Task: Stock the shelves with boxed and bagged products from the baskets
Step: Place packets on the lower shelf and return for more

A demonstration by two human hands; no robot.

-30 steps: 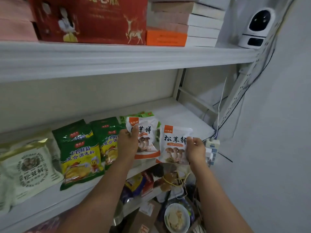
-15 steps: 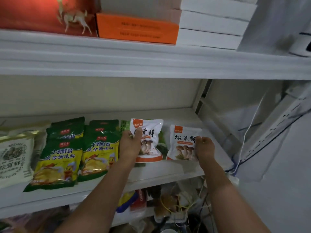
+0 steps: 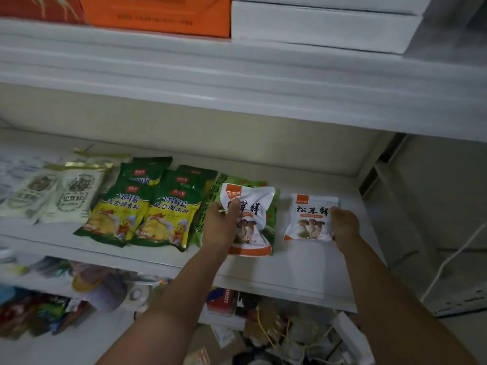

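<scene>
The white metal shelf [image 3: 303,275] now carries both loads. Over the last 1 second the 2 white plastic pouches printed with brown mushrooms have come down from the air in front of its edge onto its board.

The left pouch [image 3: 254,206] lies tilted and partly over a light-green bag [image 3: 210,189], just right of the 4 green-and-yellow seasoning bags [image 3: 118,214]. The right pouch [image 3: 308,217] sits on bare board, near its twin but apart from it.

I judge this placing step nearly done, with only the letting go and perhaps some straightening left.

Both forearms reach up and forward. The left hand [image 3: 220,225] grips its pouch at the upper left, thumb across the printed front. The right hand [image 3: 344,225] holds the right edge of its pouch, fingers curled at that edge.
</scene>
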